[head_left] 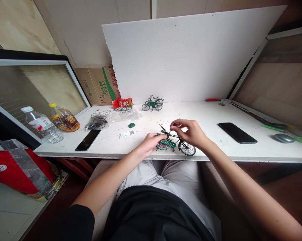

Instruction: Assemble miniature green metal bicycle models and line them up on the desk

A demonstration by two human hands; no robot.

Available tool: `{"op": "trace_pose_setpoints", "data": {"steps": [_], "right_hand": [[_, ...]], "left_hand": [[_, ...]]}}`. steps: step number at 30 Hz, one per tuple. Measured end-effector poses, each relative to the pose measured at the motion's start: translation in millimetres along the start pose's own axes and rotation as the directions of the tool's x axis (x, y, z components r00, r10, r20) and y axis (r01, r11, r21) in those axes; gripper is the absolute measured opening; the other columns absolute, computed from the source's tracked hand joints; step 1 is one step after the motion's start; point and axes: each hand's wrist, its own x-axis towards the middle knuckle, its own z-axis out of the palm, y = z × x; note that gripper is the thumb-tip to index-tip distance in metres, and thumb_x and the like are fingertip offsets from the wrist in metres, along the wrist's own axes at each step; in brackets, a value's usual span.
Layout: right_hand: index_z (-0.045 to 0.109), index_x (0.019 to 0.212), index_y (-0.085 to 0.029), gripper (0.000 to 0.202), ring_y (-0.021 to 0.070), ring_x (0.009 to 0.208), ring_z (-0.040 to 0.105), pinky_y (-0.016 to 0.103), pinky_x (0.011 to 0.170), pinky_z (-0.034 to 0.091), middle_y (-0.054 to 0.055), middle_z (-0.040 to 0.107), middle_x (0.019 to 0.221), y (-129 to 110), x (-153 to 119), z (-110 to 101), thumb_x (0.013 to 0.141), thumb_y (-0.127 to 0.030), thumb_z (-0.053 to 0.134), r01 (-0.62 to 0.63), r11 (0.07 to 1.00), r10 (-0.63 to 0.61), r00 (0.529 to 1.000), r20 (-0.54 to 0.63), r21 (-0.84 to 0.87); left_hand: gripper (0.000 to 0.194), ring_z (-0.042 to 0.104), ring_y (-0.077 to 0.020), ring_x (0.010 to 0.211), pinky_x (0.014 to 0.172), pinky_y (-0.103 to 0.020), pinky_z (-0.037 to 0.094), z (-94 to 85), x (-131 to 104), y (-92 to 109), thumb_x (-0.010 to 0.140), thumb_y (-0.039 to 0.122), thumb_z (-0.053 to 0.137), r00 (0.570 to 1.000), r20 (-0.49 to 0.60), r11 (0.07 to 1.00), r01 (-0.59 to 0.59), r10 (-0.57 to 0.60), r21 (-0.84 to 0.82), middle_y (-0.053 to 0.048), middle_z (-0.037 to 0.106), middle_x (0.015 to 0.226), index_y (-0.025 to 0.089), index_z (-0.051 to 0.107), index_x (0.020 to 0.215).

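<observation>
A green model bicycle [175,143] stands near the front edge of the white table, its black-tyred wheel towards the right. My left hand [151,143] grips its rear part, fingers closed round the frame by the left wheel. Above the bicycle's front, my right hand [187,131] is closed in a pinch; a small dark piece shows at the fingertips, too small to name. A thin dark tool or part [162,127] lies just behind the bicycle. Further back stand more small green bicycles [153,103]. A small green piece [131,125] lies to the left.
On the white table [206,117], a black phone [237,133] lies right and another phone [87,140] left. Bagged black parts [97,122], a labelled slip [127,134], and two bottles [44,124] are on the left. A white board [186,57] leans behind.
</observation>
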Motion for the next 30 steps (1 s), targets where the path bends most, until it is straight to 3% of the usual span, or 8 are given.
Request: {"op": "trace_pose_setpoints", "data": {"steps": [4, 10, 12, 16, 21, 26, 30], "right_hand": [[0.078, 0.097, -0.022, 0.034, 0.0222, 0.076, 0.070, 0.035, 0.068, 0.058, 0.010, 0.079, 0.091, -7, 0, -7, 0.102, -0.051, 0.062, 0.041, 0.998, -0.041, 0.999, -0.009, -0.043], [0.067, 0.085, -0.021, 0.027, 0.0127, 0.056, 0.053, 0.028, 0.055, 0.043, 0.003, 0.069, 0.072, -11, -3, -6, 0.104, -0.041, 0.065, 0.225, 0.956, -0.251, 0.959, -0.134, -0.186], [0.059, 0.081, -0.022, 0.029, 0.0113, 0.054, 0.047, 0.027, 0.053, 0.037, 0.000, 0.062, 0.068, -13, -4, -4, 0.105, -0.037, 0.064, 0.263, 0.927, -0.309, 0.939, -0.148, -0.268], [0.049, 0.079, -0.023, 0.033, 0.0123, 0.054, 0.038, 0.030, 0.053, 0.028, -0.001, 0.056, 0.065, -16, -6, 0, 0.108, -0.034, 0.057, 0.256, 0.833, -0.365, 0.920, -0.140, -0.491], [0.054, 0.087, -0.021, 0.028, 0.0163, 0.062, 0.049, 0.032, 0.055, 0.028, 0.003, 0.062, 0.073, -15, -7, 6, 0.112, -0.034, 0.048, 0.231, 0.740, -0.356, 0.931, -0.077, -0.632], [0.057, 0.105, -0.019, 0.018, 0.0200, 0.077, 0.059, 0.032, 0.058, 0.033, 0.007, 0.068, 0.088, -13, -6, 10, 0.112, -0.031, 0.045, 0.259, 0.732, -0.329, 0.944, 0.006, -0.631], [0.057, 0.096, -0.021, 0.026, 0.0206, 0.077, 0.057, 0.032, 0.061, 0.035, 0.006, 0.064, 0.082, -9, -5, 10, 0.114, -0.030, 0.039, 0.276, 0.773, -0.314, 0.949, 0.032, -0.571]], "left_hand": [[0.033, 0.072, -0.0204, 0.089, 0.081, -0.032, 0.053, 7.7, -11, 6, 0.081, 0.040, 0.087, 0.981, 0.007, 0.981, -0.192, 0.192, 0.033, -0.012, 0.080, 0.102, 0.011, 0.080, 0.097], [0.034, 0.073, -0.0265, 0.107, 0.097, -0.037, 0.054, 10.0, -15, 14, 0.088, 0.042, 0.081, 0.892, -0.062, 0.870, -0.418, 0.447, 0.261, -0.013, 0.081, 0.111, 0.013, 0.081, 0.104], [0.030, 0.074, -0.0268, 0.109, 0.099, -0.038, 0.055, 8.9, -15, 15, 0.089, 0.038, 0.080, 0.837, -0.076, 0.798, -0.484, 0.542, 0.358, -0.014, 0.081, 0.112, 0.014, 0.081, 0.106], [0.020, 0.074, -0.0244, 0.106, 0.097, -0.037, 0.057, 5.9, -16, 17, 0.092, 0.029, 0.078, 0.675, -0.051, 0.602, -0.618, 0.736, 0.506, -0.012, 0.079, 0.110, 0.016, 0.080, 0.106], [0.016, 0.073, -0.0215, 0.099, 0.091, -0.034, 0.058, 2.4, -18, 21, 0.094, 0.023, 0.075, 0.510, 0.003, 0.391, -0.663, 0.860, 0.639, -0.010, 0.077, 0.105, 0.017, 0.077, 0.108], [0.016, 0.071, -0.0184, 0.089, 0.076, -0.029, 0.057, -0.8, -20, 30, 0.095, 0.022, 0.072, 0.406, 0.033, 0.257, -0.637, 0.913, 0.727, -0.008, 0.075, 0.100, 0.017, 0.076, 0.109], [0.016, 0.069, -0.0163, 0.084, 0.074, -0.027, 0.056, -2.3, -21, 32, 0.096, 0.020, 0.070, 0.321, 0.098, 0.136, -0.632, 0.942, 0.763, -0.007, 0.072, 0.096, 0.016, 0.075, 0.111]]}}
